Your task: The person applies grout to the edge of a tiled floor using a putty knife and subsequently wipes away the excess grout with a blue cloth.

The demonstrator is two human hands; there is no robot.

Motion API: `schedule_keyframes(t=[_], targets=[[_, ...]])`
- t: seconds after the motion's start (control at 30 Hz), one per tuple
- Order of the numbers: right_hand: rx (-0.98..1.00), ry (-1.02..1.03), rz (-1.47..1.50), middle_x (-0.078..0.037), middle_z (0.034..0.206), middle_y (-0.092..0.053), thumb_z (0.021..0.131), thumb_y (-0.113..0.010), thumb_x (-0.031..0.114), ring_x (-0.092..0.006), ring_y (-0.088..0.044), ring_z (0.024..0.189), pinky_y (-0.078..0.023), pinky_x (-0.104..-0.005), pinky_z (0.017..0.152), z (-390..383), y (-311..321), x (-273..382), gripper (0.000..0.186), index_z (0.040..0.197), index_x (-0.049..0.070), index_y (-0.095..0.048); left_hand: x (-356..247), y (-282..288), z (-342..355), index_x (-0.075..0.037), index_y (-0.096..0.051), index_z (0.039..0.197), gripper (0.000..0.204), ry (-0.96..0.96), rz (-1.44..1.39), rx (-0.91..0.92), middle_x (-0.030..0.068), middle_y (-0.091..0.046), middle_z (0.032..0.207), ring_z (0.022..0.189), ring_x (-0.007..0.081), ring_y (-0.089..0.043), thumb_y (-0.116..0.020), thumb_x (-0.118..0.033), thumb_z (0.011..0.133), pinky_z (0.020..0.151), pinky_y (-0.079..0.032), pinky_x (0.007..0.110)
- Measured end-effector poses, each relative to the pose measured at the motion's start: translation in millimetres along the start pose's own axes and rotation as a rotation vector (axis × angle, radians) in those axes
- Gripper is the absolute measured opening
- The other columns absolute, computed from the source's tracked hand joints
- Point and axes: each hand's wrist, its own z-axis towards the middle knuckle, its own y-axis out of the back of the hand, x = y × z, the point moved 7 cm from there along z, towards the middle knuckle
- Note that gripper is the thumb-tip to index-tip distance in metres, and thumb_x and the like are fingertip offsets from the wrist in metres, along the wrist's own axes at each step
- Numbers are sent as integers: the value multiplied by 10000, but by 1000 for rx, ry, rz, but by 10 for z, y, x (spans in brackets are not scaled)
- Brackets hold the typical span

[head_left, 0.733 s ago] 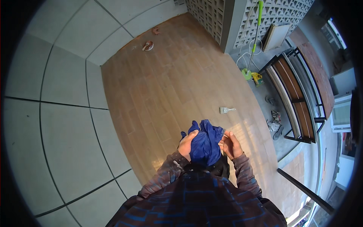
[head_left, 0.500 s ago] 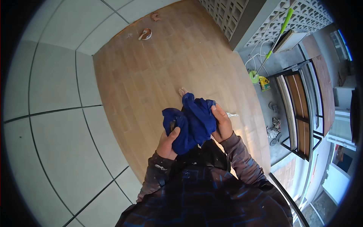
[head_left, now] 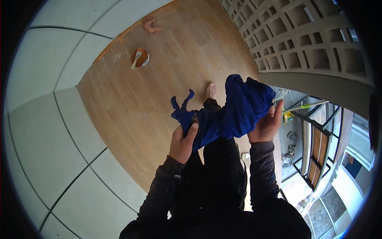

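Observation:
A blue cloth [head_left: 238, 107] hangs bunched and stretched between my hands, in front of my legs. My left hand [head_left: 183, 144] pinches its left end, thumb on top, with a dark spot on the cloth just above the thumb. Two thin blue strips stick out beyond that end. At the thicker right end, my right hand [head_left: 266, 126] holds the cloth from the side. Some of its fingers point upward, and others are hidden behind the folds.
A bare foot [head_left: 212, 91] stands on the wood-look floor [head_left: 179, 63]. Farther off are a reddish-brown bowl [head_left: 145, 60] with a brush [head_left: 137, 59] across it and a crumpled pinkish rag [head_left: 151, 25]. Pale panels [head_left: 63, 135] line the left; a block lattice [head_left: 294, 36] and black-framed rack [head_left: 318, 147] stand right.
My hands have moved apart, the right one going farther right, and the cloth is now stretched sideways with two strips showing. The view has shifted, bringing the bowl and lattice nearer.

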Motion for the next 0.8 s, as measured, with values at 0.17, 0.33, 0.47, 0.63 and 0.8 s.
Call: schedule_keyframes(t=[0.17, 0.33, 0.47, 0.63, 0.8], targets=[[-35, 325, -474, -114, 1252, -715, 1046, -626, 187, -255, -676, 1183, -521, -407, 1058, 2751, -391, 80, 295, 1305, 47, -634, -1026, 302, 2341, 21, -673, 1226, 376, -74, 46, 4, -4, -699, 1017, 922, 82, -582, -645, -314, 1058, 857, -494, 276], [-120, 535, -740, -39, 1150, -703, 975, -704, 33, -152, -660, 1052, -521, -332, 972, 5936, -133, -239, 259, 1226, 25, -644, -1260, 820, 5409, 40, -695, 1172, 357, -219, 246, -197, 58, -740, 996, 918, 145, -670, -662, -285, 1027, 860, -536, 316], [-198, 680, -983, -18, 1054, -718, 911, -819, 170, -117, -639, 956, -506, -293, 906, 8459, 625, -699, 254, 1083, 15, -714, -905, 1093, 7820, 32, -664, 1137, 403, 71, 75, -258, 53, -685, 926, 842, 138, -669, -722, -334, 981, 745, -575, 356], [-228, 547, -1173, -95, 1180, -722, 888, -839, 356, -201, -668, 1044, -501, -336, 973, 11260, 1784, -870, 507, 1196, -19, -691, -773, 1236, 10469, 25, -593, 1250, 458, -76, 22, -224, 73, -624, 1003, 881, 168, -625, -754, -261, 929, 882, -555, 344], [-249, 971, -2320, -277, 1395, -576, 932, -581, 654, -455, -537, 1314, -363, -578, 1132, 12213, 2016, -1492, 847, 1414, -40, -520, -524, 1186, 10948, 29, -494, 1420, 473, -358, 190, -179, 151, -675, 1240, 1115, 213, -681, -632, -142, 1002, 959, -531, 330]])
